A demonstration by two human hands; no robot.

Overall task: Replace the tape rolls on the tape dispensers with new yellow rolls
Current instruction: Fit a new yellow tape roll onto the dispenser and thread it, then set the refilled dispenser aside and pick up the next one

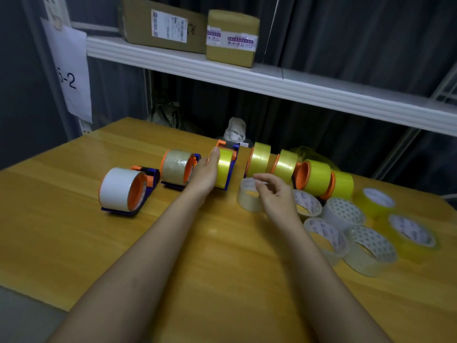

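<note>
Storage corner, dark curtain behind; white shelf (pixel 247 78) above carries two cardboard boxes (pixel 193 28). Yellow wooden worktop (pixel 210 256) below.

A row of tape dispensers runs along the far part of the worktop. From the left edge: dispenser with white roll (pixel 121 189); dispenser with brownish clear roll (pixel 176 167); dispenser with yellow roll (pixel 226 167); then four more yellow-loaded dispensers (pixel 296 167) packed side by side toward the right edge.

Left hand (pixel 204 173): fingers straight, laid flat against the left face of the yellow roll, fingertip at its top; it grips nothing.

Right hand (pixel 274 191): fingers loosely curled and spread, over a clear roll (pixel 249 195) lying flat just right of that dispenser; contact cannot be judged, some motion blur.

Near the right edge: loose clear rolls (pixel 346 229) lying flat in a cluster, two loose yellow rolls (pixel 395 219) beyond them.
</note>
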